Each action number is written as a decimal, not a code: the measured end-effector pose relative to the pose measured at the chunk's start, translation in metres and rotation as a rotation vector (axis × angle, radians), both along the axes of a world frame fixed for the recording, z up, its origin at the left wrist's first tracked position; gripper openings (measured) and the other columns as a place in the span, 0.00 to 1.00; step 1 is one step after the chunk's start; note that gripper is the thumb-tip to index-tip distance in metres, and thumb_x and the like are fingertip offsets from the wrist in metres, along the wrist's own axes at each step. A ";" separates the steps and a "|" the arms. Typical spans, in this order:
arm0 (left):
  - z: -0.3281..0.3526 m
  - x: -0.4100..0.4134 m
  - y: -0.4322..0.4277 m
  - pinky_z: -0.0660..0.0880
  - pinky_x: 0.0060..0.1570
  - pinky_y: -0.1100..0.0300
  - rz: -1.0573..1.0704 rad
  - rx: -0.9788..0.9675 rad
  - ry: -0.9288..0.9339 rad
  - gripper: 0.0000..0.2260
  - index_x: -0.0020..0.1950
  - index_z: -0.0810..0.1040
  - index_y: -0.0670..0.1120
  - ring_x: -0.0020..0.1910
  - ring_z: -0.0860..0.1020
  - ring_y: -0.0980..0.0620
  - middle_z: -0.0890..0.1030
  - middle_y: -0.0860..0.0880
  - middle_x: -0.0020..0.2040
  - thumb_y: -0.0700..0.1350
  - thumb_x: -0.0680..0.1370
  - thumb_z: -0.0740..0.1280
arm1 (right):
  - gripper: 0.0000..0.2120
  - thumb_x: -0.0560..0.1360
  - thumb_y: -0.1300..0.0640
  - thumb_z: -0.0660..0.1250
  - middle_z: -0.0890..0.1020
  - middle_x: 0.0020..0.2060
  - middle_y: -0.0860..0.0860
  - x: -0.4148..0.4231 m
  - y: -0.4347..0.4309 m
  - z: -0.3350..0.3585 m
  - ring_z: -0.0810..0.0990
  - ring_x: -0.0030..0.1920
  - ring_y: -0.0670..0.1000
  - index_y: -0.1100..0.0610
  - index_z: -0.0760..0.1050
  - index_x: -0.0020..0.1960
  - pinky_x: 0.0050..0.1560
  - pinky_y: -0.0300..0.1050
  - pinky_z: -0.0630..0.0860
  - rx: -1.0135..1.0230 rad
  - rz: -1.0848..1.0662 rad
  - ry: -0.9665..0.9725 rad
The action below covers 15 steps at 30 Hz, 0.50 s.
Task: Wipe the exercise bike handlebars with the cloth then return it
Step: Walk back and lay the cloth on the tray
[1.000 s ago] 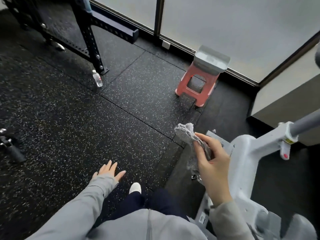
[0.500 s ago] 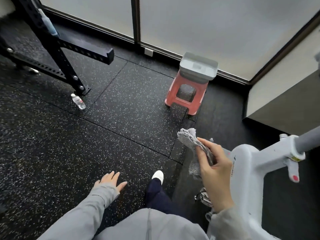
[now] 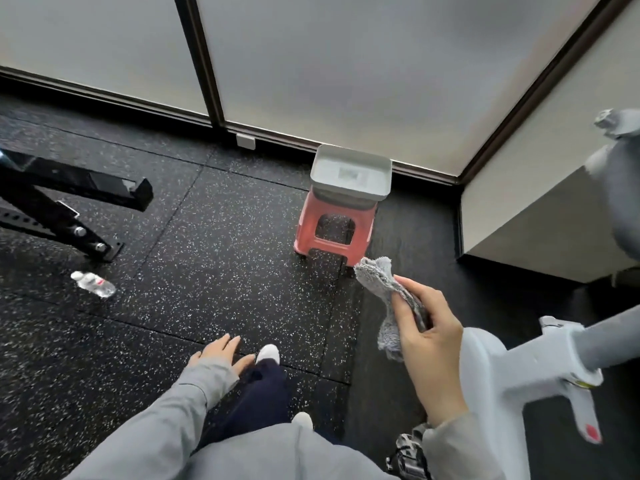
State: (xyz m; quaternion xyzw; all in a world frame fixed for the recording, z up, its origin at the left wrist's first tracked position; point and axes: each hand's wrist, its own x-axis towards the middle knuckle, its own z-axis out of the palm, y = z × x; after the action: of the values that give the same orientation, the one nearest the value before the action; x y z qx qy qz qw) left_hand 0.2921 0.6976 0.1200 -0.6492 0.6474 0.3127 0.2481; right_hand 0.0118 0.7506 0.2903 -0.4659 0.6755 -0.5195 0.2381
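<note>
Head cam: right hand (image 3: 427, 341) grips the grey cloth (image 3: 379, 275), bunched between thumb and fingers. It's held in the air just left of the white bike frame (image 3: 491, 375) — not touching it. Left hand (image 3: 221, 355) hangs low w/ fingers straight, holding nothing. Ahead on the floor is a red stool (image 3: 332, 233) w/ a grey tray (image 3: 349, 157) on top, prob. the cloth's home. Cloth isn't on any bar, and the body faces the stool. So I'd guess wiping is over & only the return is left — can't confirm the bars got cleaned.
</note>
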 end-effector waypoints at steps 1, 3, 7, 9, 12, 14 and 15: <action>-0.003 -0.001 -0.017 0.53 0.75 0.52 -0.013 0.010 -0.006 0.29 0.76 0.51 0.53 0.76 0.52 0.53 0.51 0.53 0.78 0.64 0.78 0.50 | 0.10 0.72 0.53 0.67 0.82 0.47 0.48 -0.003 -0.016 -0.001 0.80 0.50 0.43 0.49 0.79 0.53 0.51 0.32 0.74 -0.002 -0.014 0.012; -0.009 -0.003 -0.055 0.52 0.75 0.52 -0.029 0.039 -0.017 0.30 0.76 0.50 0.52 0.76 0.52 0.53 0.51 0.53 0.78 0.64 0.78 0.49 | 0.10 0.73 0.56 0.69 0.82 0.47 0.47 -0.008 -0.048 -0.005 0.80 0.49 0.42 0.48 0.78 0.53 0.50 0.30 0.74 -0.004 -0.041 0.038; -0.014 -0.015 -0.140 0.54 0.75 0.52 -0.043 0.064 -0.027 0.30 0.76 0.50 0.52 0.76 0.53 0.52 0.51 0.53 0.78 0.64 0.78 0.50 | 0.13 0.73 0.59 0.69 0.82 0.47 0.47 -0.014 -0.121 -0.003 0.81 0.49 0.44 0.43 0.78 0.52 0.49 0.29 0.74 -0.002 -0.092 0.034; -0.012 -0.022 -0.181 0.55 0.74 0.52 -0.059 0.067 -0.009 0.30 0.76 0.51 0.52 0.76 0.54 0.52 0.51 0.53 0.78 0.64 0.78 0.49 | 0.14 0.73 0.60 0.69 0.82 0.47 0.48 -0.014 -0.155 0.000 0.81 0.49 0.46 0.42 0.77 0.52 0.50 0.31 0.75 0.006 -0.101 0.027; -0.007 -0.033 -0.236 0.56 0.74 0.51 -0.107 0.048 -0.009 0.30 0.76 0.51 0.52 0.75 0.55 0.51 0.52 0.53 0.78 0.64 0.78 0.49 | 0.12 0.73 0.60 0.69 0.82 0.47 0.49 -0.014 -0.201 0.003 0.81 0.49 0.46 0.46 0.78 0.53 0.50 0.34 0.76 0.010 -0.108 0.042; -0.004 -0.041 -0.268 0.55 0.75 0.51 -0.140 0.052 -0.015 0.30 0.76 0.51 0.52 0.75 0.55 0.51 0.52 0.52 0.78 0.64 0.78 0.49 | 0.11 0.73 0.60 0.69 0.82 0.47 0.50 -0.016 -0.226 0.004 0.81 0.49 0.46 0.50 0.79 0.54 0.50 0.35 0.76 0.015 -0.121 0.030; -0.002 -0.045 -0.281 0.55 0.75 0.51 -0.152 0.057 -0.015 0.30 0.76 0.51 0.52 0.75 0.55 0.51 0.52 0.52 0.78 0.64 0.78 0.49 | 0.11 0.73 0.61 0.69 0.82 0.47 0.50 -0.018 -0.236 0.005 0.81 0.48 0.46 0.51 0.79 0.54 0.51 0.35 0.76 0.016 -0.130 0.025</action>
State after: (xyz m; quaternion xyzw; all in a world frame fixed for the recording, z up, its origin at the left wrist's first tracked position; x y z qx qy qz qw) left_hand 0.2466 0.4171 0.1176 -0.5931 0.6838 0.3064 0.2945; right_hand -0.0063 0.5147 0.2949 -0.4257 0.7115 -0.5224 0.1992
